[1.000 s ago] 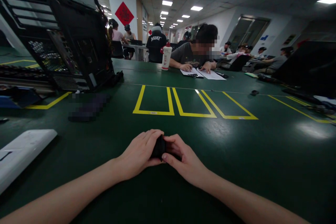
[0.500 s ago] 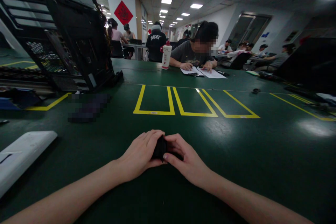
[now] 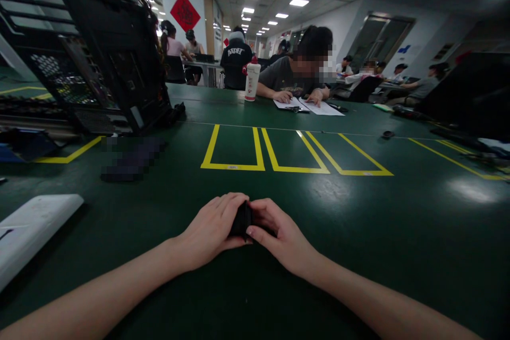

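Note:
Between my two hands is a small black object (image 3: 240,221), with a thin flat edge facing right; its kind I cannot make out. My left hand (image 3: 215,227) is closed round its left side, fingers over the top and thumb below. My right hand (image 3: 281,234) grips its right edge, thumb in front and fingers curled behind. Both hands rest low over the green table (image 3: 255,303), near its front middle. Much of the black object is hidden by my fingers.
Yellow tape outlines (image 3: 233,167) mark the table ahead. An open black computer case (image 3: 107,74) stands at left, near a white box-like object (image 3: 35,228). Across the table sits a person (image 3: 292,71) with papers (image 3: 324,108), beside a white bottle (image 3: 252,82).
The whole view has shifted slightly, so things sit a little higher in the picture. My hands keep the same hold on the black object.

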Available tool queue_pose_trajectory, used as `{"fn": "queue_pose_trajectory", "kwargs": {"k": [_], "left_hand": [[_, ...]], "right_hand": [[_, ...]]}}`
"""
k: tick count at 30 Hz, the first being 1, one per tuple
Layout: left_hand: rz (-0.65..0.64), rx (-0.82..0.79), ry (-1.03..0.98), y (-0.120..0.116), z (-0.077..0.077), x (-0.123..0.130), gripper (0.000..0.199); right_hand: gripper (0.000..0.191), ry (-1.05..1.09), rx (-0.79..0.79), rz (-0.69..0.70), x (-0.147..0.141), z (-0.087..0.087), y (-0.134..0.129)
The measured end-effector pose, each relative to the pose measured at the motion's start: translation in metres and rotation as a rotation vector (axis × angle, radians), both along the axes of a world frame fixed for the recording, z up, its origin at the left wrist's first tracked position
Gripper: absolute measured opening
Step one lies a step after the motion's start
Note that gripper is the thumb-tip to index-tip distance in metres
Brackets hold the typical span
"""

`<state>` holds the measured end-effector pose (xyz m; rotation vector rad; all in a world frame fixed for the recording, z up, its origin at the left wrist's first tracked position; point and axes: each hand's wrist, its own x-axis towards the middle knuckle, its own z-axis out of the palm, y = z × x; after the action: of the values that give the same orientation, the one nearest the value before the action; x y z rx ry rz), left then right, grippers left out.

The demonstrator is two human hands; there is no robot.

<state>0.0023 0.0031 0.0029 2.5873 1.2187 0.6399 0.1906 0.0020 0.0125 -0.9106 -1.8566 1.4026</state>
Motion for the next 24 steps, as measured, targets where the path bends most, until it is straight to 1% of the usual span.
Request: {"fn": "queue_pose_trajectory", "kwargs": {"k": [3, 7, 9, 11, 14, 19, 21, 24], "left_hand": [[-0.005, 0.004, 0.004, 0.0006, -0.0017, -0.0005, 0.063], [-0.009, 0.020, 0.000, 0.0012, -0.0031, -0.0001, 0.063], [-0.005, 0.016, 0.004, 0.0012, -0.0024, 0.0004, 0.063], [-0.003, 0.011, 0.003, 0.0011, -0.0013, 0.0009, 0.063], [-0.007, 0.006, 0.001, 0.0006, -0.0003, 0.0012, 0.063], [-0.024, 0.023, -0.009, 0.0004, -0.0012, 0.0005, 0.062], [-0.025, 0.023, -0.010, 0.0008, -0.0017, 0.0003, 0.062], [-0.022, 0.020, -0.014, 0.0014, -0.0023, 0.0002, 0.062]], "right_hand": [[0.031, 0.030, 0.033, 0.020, 0.0013, -0.0032, 0.0000], [0.020, 0.045, 0.045, -0.012, 0.0002, -0.0045, 0.0006], [0.021, 0.044, 0.025, -0.017, -0.0008, -0.0039, 0.0006], [0.027, 0.027, 0.006, -0.018, -0.0014, -0.0030, 0.0006], [0.032, -0.016, 0.017, -0.014, -0.0007, -0.0022, 0.0008], [0.029, -0.018, 0.066, 0.030, 0.0022, -0.0038, 0.0008], [0.026, 0.000, 0.069, 0.017, 0.0017, -0.0049, 0.0009], [0.022, 0.019, 0.035, -0.008, -0.0008, -0.0050, 0.0013]]}}
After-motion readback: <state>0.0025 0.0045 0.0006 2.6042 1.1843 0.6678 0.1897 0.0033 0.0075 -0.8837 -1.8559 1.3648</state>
